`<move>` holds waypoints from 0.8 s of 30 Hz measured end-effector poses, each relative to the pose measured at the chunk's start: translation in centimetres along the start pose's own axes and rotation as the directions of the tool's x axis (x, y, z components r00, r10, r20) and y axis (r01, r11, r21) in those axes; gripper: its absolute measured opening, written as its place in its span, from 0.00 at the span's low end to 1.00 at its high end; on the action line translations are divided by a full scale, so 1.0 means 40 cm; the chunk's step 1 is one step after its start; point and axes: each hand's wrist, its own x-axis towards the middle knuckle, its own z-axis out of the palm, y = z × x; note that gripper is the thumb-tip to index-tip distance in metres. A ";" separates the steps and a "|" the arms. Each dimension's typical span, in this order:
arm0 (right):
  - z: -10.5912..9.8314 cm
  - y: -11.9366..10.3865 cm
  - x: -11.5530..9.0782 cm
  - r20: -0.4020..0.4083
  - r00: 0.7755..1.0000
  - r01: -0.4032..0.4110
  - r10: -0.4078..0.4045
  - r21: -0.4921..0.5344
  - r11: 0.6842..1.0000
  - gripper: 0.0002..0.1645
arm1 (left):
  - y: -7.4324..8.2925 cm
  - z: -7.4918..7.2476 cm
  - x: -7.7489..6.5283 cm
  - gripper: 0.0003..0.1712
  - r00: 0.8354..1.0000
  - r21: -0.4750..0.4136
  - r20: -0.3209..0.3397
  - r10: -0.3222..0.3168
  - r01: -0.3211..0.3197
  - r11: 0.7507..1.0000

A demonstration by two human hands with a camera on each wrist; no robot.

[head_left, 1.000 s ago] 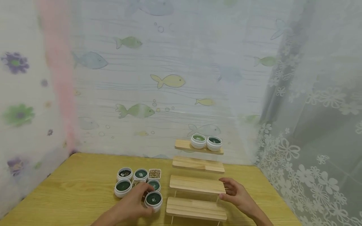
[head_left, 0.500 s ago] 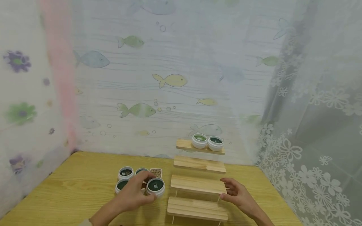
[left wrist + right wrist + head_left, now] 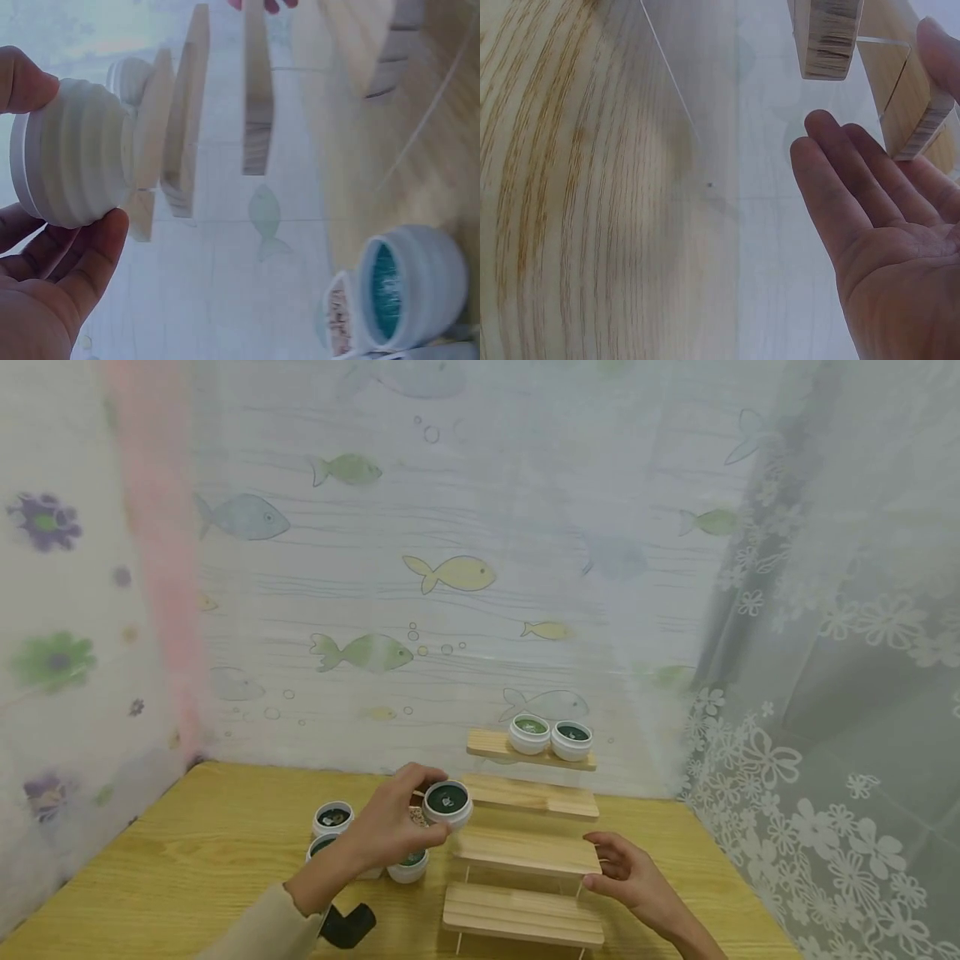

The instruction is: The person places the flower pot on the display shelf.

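My left hand (image 3: 397, 818) grips a small white ribbed pot (image 3: 447, 802) with a dark green top, raised beside the left end of a stepped wooden display stand (image 3: 525, 856). In the left wrist view, thumb and fingers (image 3: 97, 247) hold the pot (image 3: 82, 154) by opposite sides, and the stand's boards (image 3: 184, 127) lie beyond it. My right hand (image 3: 633, 881) is at the right end of the stand's second board from the front. In the right wrist view its fingers (image 3: 832, 180) are fairly straight, with the thumb on the board's other side; whether they touch the board I cannot tell.
Two white pots (image 3: 529, 734) stand on the top board. Left of the stand are more pots (image 3: 333, 818), partly hidden by my left arm, and a square tub of grains (image 3: 418, 817). A black angled object (image 3: 348, 927) shows by my left sleeve. Patterned curtains surround the wooden table (image 3: 187, 852).
My left hand has lifted the pot from the front of the group, moving it up and away to the right, towards the stand. My right hand has stayed in place.
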 end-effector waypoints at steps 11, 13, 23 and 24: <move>-0.001 -0.007 -0.002 0.028 0.999 0.021 -0.022 0.046 0.999 0.37 | 0.008 -0.010 0.162 0.29 0.999 0.045 -0.041 0.036 -0.034 0.998; -0.001 -0.006 -0.002 0.025 0.999 0.020 -0.021 0.042 0.999 0.38 | 0.003 -0.011 0.186 0.29 0.999 0.041 -0.025 0.025 -0.024 0.999; 0.001 -0.009 -0.004 0.024 1.000 0.011 -0.011 0.032 0.999 0.38 | -0.024 0.002 0.265 0.30 0.998 0.021 0.040 -0.047 0.046 0.999; 0.001 -0.008 -0.004 0.022 1.000 0.010 -0.011 0.028 1.000 0.38 | -0.025 0.003 0.269 0.30 0.998 0.025 0.044 -0.053 0.052 0.998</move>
